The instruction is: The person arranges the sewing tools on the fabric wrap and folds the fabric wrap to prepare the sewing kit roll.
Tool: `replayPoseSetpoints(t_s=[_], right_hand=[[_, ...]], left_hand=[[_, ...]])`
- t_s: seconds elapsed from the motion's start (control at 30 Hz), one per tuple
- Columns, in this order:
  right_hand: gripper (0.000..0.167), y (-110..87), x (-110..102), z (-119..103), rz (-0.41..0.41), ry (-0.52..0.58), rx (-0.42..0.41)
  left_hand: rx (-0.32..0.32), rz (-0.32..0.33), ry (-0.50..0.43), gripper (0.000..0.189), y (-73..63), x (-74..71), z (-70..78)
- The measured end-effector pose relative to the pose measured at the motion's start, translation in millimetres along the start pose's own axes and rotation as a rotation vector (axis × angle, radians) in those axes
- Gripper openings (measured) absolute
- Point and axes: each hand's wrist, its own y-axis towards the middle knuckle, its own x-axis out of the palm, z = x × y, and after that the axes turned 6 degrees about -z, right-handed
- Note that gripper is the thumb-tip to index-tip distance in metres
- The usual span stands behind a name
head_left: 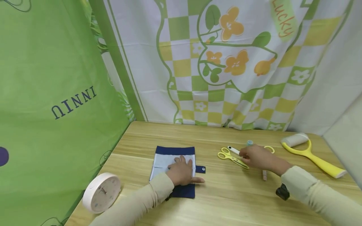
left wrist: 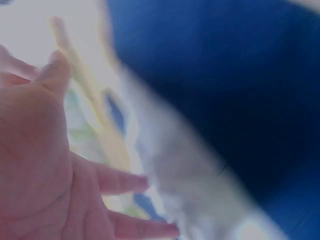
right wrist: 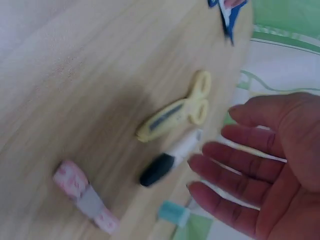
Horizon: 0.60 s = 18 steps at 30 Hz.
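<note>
My left hand rests with fingers spread on a navy-and-white cloth organizer, which lies unfolded with a snap tab at its right side. In the left wrist view, the blurred navy cloth is close beside the fingers. My right hand hovers over several small items, its fingers extended and holding nothing in the right wrist view. Near it are yellow scissors, a white-and-black pen-like tool, a small teal cylinder and a pink patterned strip with a grey band.
A lint roller with a yellow handle lies at the table's right. At the left edge stands a round pink clock. A yellow loop shows behind my right hand. Patterned curtains hang behind the wooden table.
</note>
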Motion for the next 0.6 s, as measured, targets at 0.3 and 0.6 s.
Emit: replayPoseSetpoints(t_s=[0.3, 0.6], right_hand=[[0.012, 40.7, 25.0, -9.4, -0.033, -0.031, 0.167], [0.01, 65.5, 31.8, -22.0, -0.022, -0.155, 0.171]], left_hand=[[0.284, -0.024, -0.143, 0.096, -26.2, -21.1, -56.9], [0.338, -0.068, -0.034, 0.139, -20.2, 16.2, -87.5]])
